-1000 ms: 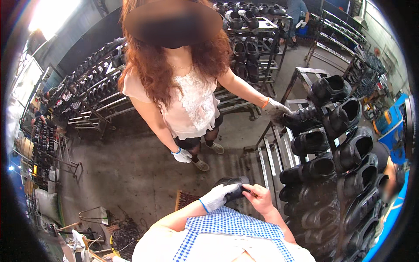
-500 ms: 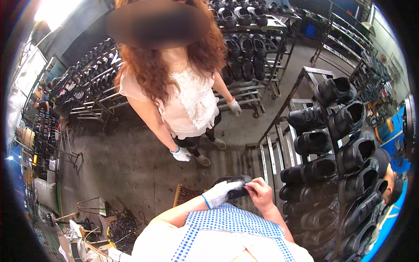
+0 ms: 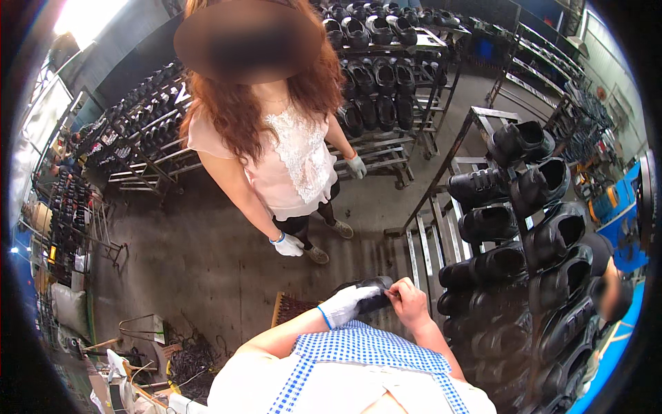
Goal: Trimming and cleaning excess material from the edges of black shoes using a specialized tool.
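Observation:
In front of my apron, a black shoe (image 3: 376, 297) is held up at waist height. My left hand (image 3: 343, 308), in a white glove with a blue cuff, is closed around its side. My right hand (image 3: 411, 304) is bare, thumb and fingers pinched together at the shoe's right end. Whether a small part of the shoe sits between those fingertips is too fine to make out. Part of the shoe is covered by the gloved hand.
A gloved person (image 3: 286, 159) stands facing me. To my right is a metal rack (image 3: 441, 241) bearing several black shoes (image 3: 489, 224). More loaded shoe racks (image 3: 376, 83) line the back. A brown slatted piece (image 3: 293, 308) lies beyond my left arm, tangled dark cords (image 3: 196, 366) lower left.
The shoe has tilted slightly, and my right fingers are still pinched at its end. The view has shifted a little. At the far right, another person's head has moved.

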